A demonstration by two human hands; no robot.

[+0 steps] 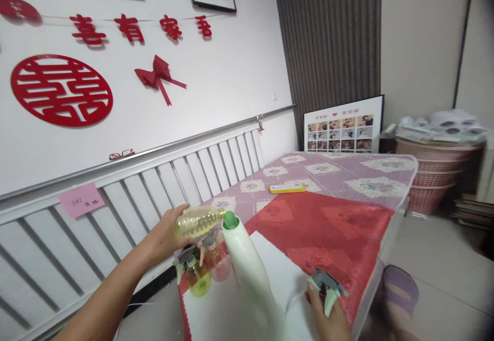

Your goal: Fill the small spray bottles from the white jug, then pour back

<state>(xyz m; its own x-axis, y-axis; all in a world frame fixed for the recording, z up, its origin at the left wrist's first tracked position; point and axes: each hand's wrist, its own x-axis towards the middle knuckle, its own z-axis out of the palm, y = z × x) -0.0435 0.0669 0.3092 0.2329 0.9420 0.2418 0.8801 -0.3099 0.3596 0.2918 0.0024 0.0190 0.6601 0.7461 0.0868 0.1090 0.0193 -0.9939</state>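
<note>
My left hand [170, 235] is wrapped round a clear yellow-green ribbed bottle [198, 221], tipped on its side. Its mouth lies at the open green-lined top of a tall pale green container [250, 269]; whether they touch I cannot tell. In my right hand [328, 312] is a grey and mint-green spray trigger head [327, 284], with a thin tube trailing left. Below the tipped bottle, two spray bottles stand on the table: one with yellow-green liquid [198, 280], the other pinkish and see-through [219, 264]. Both have their trigger heads on.
A white sheet [280, 258] and red cloth [316, 233] cover part of the patterned table [266, 176]. A yellow flat box [287, 188] lies farther back. White railing [154, 204] runs along the left; stacked pink baskets [428, 186] stand at the right.
</note>
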